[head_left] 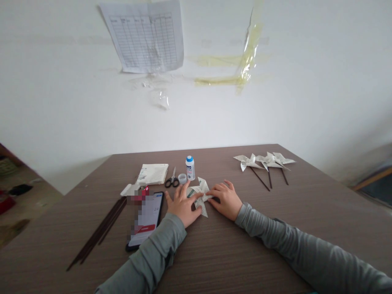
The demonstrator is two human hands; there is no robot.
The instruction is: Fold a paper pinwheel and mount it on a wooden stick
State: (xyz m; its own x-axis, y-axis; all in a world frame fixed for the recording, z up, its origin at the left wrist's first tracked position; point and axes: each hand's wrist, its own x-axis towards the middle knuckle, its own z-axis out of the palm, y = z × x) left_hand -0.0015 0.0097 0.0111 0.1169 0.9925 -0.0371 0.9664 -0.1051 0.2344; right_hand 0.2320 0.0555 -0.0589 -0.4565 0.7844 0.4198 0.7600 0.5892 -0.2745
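A pinwheel folded from printed paper [202,186] lies on the brown table between my hands. My left hand [183,204] holds it from the left, its index finger and thumb on the paper and the other fingers spread. From the right, my right hand [226,201] pinches the pinwheel near its centre, fingers bent. Just behind stands a small white glue bottle [190,168] with a blue top. Next to the bottle are a clear round cap [182,178] and black-handled scissors [172,180]. The fingers partly cover the pinwheel's middle.
At the back right lie several finished paper pinwheels [245,161] on dark sticks [260,179]. A stack of paper squares [153,173], a phone [150,216], a small red item [143,192] and several loose dark sticks [101,228] are at left. The wall [196,126] borders the table's back.
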